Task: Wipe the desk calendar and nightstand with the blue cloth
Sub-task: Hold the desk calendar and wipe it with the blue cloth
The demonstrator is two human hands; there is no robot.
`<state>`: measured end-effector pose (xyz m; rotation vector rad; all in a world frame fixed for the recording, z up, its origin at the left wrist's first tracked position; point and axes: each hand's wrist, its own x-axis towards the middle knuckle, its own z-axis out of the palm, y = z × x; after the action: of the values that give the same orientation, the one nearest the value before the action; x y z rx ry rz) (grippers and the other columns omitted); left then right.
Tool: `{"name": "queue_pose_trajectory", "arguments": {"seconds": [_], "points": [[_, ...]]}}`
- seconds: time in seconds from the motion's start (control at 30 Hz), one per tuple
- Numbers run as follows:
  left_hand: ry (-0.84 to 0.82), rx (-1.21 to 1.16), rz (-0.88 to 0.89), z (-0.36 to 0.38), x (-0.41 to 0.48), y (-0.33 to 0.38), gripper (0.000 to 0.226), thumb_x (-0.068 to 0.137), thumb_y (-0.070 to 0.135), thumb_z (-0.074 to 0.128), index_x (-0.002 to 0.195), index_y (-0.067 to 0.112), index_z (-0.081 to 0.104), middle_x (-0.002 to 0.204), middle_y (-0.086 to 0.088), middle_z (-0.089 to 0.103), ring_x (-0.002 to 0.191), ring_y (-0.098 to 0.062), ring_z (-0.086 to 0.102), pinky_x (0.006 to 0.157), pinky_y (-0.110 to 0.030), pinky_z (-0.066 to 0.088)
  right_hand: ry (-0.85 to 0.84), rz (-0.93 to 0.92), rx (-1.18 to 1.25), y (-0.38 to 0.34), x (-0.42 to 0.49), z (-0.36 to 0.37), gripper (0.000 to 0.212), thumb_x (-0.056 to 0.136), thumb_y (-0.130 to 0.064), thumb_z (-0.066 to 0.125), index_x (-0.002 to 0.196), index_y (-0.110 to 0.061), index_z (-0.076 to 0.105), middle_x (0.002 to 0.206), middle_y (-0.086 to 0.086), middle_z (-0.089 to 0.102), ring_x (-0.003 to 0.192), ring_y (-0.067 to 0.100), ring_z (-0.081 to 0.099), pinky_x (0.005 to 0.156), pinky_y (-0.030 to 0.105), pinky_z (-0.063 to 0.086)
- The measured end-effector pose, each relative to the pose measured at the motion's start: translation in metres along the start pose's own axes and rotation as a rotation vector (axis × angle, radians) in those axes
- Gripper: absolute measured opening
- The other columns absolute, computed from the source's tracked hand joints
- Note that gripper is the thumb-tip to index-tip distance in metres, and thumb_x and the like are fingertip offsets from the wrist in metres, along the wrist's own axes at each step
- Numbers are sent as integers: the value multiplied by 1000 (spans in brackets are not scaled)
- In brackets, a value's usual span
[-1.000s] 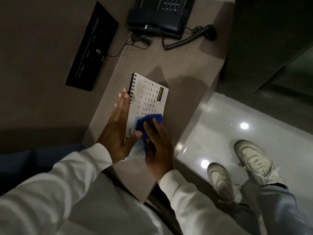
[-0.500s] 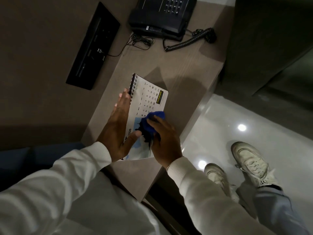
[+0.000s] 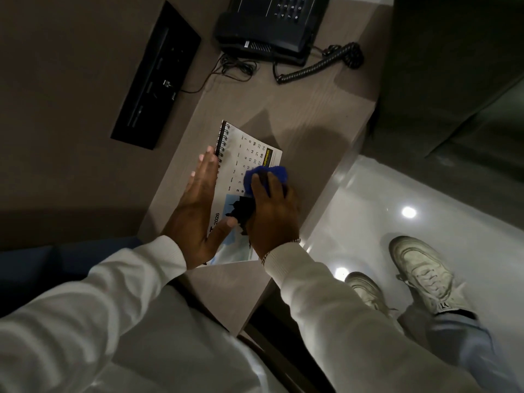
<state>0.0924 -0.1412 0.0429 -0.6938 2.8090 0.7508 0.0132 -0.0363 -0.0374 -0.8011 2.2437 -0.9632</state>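
The desk calendar [image 3: 249, 165] is steadied on the nightstand [image 3: 312, 114] by the left hand [image 3: 195, 211] — fingers flat, together — its long axis running toward the telephone [image 3: 269, 26], spiral edge leftward. The blue cloth [image 3: 266, 178] is pressed onto it, bunched under the right hand [image 3: 272, 214].

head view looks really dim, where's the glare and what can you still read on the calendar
Head view: dim overall, walls nearly black; glare is three bright spots on the glossy floor. On the desk calendar the date numbers and "2026" stay legible, though the blue cloth under the right hand covers part. The left hand lies flat at the spiral edge. Wide-angle lens bends the nightstand edges.
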Motion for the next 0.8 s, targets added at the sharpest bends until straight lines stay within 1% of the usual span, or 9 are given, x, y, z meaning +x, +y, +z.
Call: {"name": "queue_pose_trajectory", "arguments": {"seconds": [0.1, 0.2, 0.3, 0.4, 0.47, 0.53, 0.63, 0.73, 0.8], "points": [[-12, 37, -1, -2, 0, 1, 92, 84, 73, 28, 151, 25, -12, 164, 0, -12, 153, -21, -6, 118, -62, 16, -133, 22, -194, 5, 7, -12, 54, 92, -25, 57, 141, -15, 38, 149, 14, 39, 128, 43, 39, 100, 54, 44], [-9, 63, -21, -2, 0, 1, 91, 83, 74, 26, 151, 28, -13, 164, 1, -11, 153, -19, -5, 118, -61, 17, -176, 85, -180, 5, 13, -22, 56, 88, -23, 61, 139, -19, 38, 147, 12, 40, 127, 43, 39, 99, 54, 44], [-12, 59, -23, -2, 0, 1, 92, 84, 74, 27, 151, 25, -11, 165, -3, -9, 153, -21, -3, 118, -61, 18, -82, 168, 4, 3, 10, -22, 66, 86, -22, 62, 145, -22, 33, 153, 12, 33, 129, 44, 37, 100, 55, 44], [-2, 48, -2, -1, 0, 2, 92, 84, 74, 28, 151, 24, -10, 164, -2, -8, 153, -22, -3, 119, -60, 15, 47, 62, 104, -3, -3, -10, 62, 89, -27, 62, 146, -22, 37, 154, 17, 36, 128, 45, 41, 101, 55, 46], [-4, 39, 2, -1, 0, 2, 94, 84, 74, 28, 152, 21, -8, 164, 0, -9, 153, -23, -3, 120, -60, 14, 35, 23, 56, -5, -9, 0, 60, 90, -29, 62, 145, -21, 39, 152, 19, 39, 127, 45, 44, 101, 55, 48], [-5, 43, -8, 0, 1, 2, 94, 84, 74, 29, 152, 19, -5, 163, 1, -8, 153, -23, -2, 120, -59, 13, -21, 47, -46, -2, -10, 3, 61, 91, -32, 61, 145, -20, 37, 152, 17, 39, 127, 44, 43, 101, 54, 47], [-11, 78, -28, -2, 2, 4, 94, 84, 75, 27, 151, 19, -6, 163, -4, -5, 153, -25, -1, 120, -59, 13, -102, 58, -212, 4, -12, -4, 53, 91, -29, 57, 141, -20, 40, 147, 14, 42, 123, 45, 43, 94, 54, 48], [-6, 124, -34, -1, 2, 4, 89, 84, 76, 23, 149, 22, -6, 163, -8, -2, 153, -29, 2, 119, -60, 16, -101, 107, -121, 6, -12, -16, 50, 89, -22, 58, 138, -24, 45, 146, 12, 43, 121, 45, 43, 94, 54, 50], [-3, 128, -30, 0, 2, 2, 88, 85, 76, 21, 149, 23, -6, 162, -8, -1, 152, -30, 3, 119, -60, 16, 23, 120, 46, 5, -11, -19, 51, 89, -17, 59, 139, -23, 46, 148, 13, 44, 123, 45, 44, 98, 54, 47]]}}
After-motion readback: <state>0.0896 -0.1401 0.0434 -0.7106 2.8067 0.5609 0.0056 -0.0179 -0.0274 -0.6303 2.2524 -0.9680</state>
